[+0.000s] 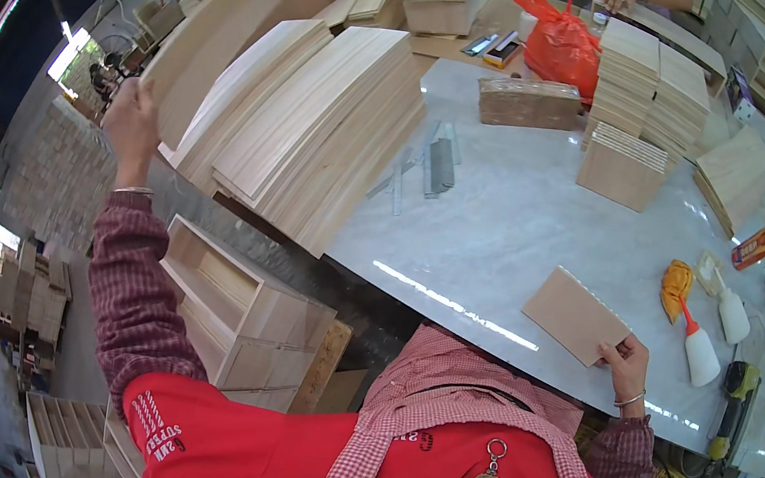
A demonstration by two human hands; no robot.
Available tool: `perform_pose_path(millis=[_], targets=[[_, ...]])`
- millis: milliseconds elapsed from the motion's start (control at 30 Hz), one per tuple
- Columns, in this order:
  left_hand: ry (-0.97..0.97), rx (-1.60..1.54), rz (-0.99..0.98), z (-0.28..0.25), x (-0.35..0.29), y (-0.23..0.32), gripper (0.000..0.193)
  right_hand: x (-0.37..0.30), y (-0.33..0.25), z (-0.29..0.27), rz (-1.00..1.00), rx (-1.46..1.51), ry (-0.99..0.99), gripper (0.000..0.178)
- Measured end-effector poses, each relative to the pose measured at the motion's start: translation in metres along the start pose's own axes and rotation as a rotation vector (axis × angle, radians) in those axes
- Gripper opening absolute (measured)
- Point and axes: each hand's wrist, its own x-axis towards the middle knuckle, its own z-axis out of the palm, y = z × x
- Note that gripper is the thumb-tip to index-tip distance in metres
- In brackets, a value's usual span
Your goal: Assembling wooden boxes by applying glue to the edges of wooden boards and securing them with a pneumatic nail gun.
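Left hand [134,112] closed on left edge of long wooden board [223,34]; board stands tilted, rising up and rightward from grip, beside large stack of boards [316,123]

Right hand [626,368] grips small tan panel [576,315] at its right end; most of panel reaches leftward from fingers, above near part of table [494,227]; cannot tell whether panel touches tabletop

Right of right hand, 2 white bottles [702,358] on table, 1 with red tip; farther back, metal pieces [438,166] near stack

Head-worn fisheye, downward over table [505,223]
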Motion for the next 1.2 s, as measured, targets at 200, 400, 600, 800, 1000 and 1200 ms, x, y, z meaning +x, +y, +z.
perform_pose_path(millis=[200, 400, 600, 800, 1000, 1200], targets=[[-0.251, -1.330, -0.653, -0.071, -0.012, 0.099, 0.016, -0.001, 0.010, 0.000, -0.111, -0.029, -0.010, 0.024], [-0.545, -1.794, -0.914, -0.087, -0.110, 0.212, 0.011, -0.006, 0.017, -0.001, -0.197, -0.136, -0.034, 0.020], [-0.827, -1.923, -1.027, -0.074, -0.170, 0.300, 0.010, -0.013, 0.011, 0.004, -0.193, -0.179, 0.003, 0.016], [-0.928, -1.989, -1.127, -0.060, -0.199, 0.347, 0.012, -0.003, -0.008, 0.024, -0.290, -0.282, -0.031, 0.019], [-1.132, -2.072, -1.020, -0.044, -0.216, 0.344, 0.026, 0.031, -0.004, 0.043, -0.328, -0.307, -0.136, 0.022], [-1.225, -2.145, -0.948, -0.043, -0.212, 0.340, 0.028, 0.056, -0.017, 0.061, -0.280, -0.359, -0.196, 0.023]])
